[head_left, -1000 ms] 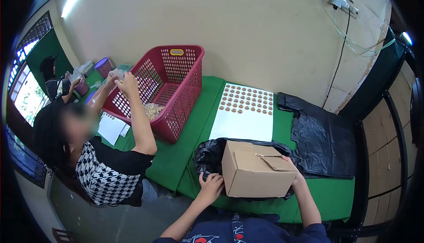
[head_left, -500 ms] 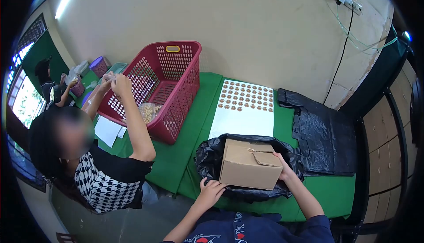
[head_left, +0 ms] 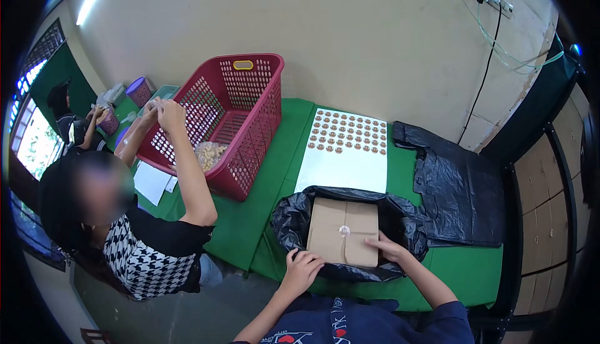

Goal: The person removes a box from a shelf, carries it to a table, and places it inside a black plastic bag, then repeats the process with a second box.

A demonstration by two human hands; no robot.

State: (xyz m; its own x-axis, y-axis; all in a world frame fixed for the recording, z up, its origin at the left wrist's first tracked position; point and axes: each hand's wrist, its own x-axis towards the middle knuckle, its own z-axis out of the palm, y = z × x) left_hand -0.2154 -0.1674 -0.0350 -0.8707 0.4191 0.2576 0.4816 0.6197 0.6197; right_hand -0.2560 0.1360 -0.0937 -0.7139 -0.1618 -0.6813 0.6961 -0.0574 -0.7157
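Observation:
A brown cardboard box (head_left: 328, 222) sits inside an opened black plastic bag (head_left: 290, 219), its taped top flaps facing up and a small round sticker at the middle. My right hand (head_left: 389, 249) grips the box's right edge, thumb on top, the other fingers partly hidden down its side. At the front left, my left hand (head_left: 303, 270) is closed over the bag's rim next to the box's near corner.
Behind the bag lies a white sheet (head_left: 344, 169) with rows of round stickers. Folded black plastic bags (head_left: 462, 188) are to the right. At left stands a red basket (head_left: 250, 150) holding a bagged snack; a co-worker (head_left: 150, 250) works beside it, and another person is farther back.
The box has gone from tilted to lying flatter and lower in the bag, shifting slightly left. My right hand moved left and down with it; my left hand stayed near the rim.

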